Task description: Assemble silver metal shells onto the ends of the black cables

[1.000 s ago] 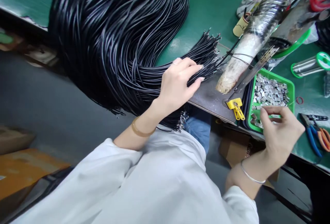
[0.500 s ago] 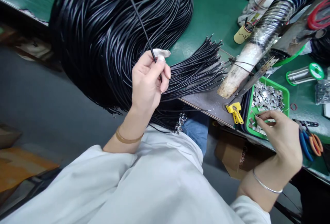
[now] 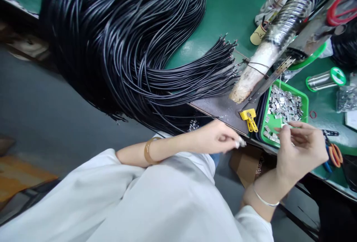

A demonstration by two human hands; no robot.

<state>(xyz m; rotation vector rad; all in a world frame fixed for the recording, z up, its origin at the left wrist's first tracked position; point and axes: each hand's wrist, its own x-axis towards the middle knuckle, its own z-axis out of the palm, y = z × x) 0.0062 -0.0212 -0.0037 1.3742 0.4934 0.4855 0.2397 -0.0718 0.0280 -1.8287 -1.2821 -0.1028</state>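
Observation:
My left hand (image 3: 219, 138) is closed in a pinch just in front of the table edge. White coverings show on its fingertips; whether a small part is between them I cannot make out. My right hand (image 3: 302, 143) is over the near edge of a green tray (image 3: 306, 104), its fingers apart and a little blurred. Small silver metal pieces (image 3: 284, 102) lie heaped in that tray. To the left, a large bundle of black cables (image 3: 125, 41) spreads over the table, with stripped ends pointing right. One single cable (image 3: 192, 116) lies along the table edge, below the bundle.
A yellow clip (image 3: 249, 119) grips the table edge between the cables and the tray. Above it slants a duct tube (image 3: 256, 63) with a pale, stained end. A solder spool (image 3: 325, 80), orange-handled pliers (image 3: 335, 155) and a pen cup (image 3: 258, 35) stand around the tray.
My left hand has let go of the black cable it held up and moved down and right, towards my right hand. My right hand has shifted slightly left and its fingers have spread.

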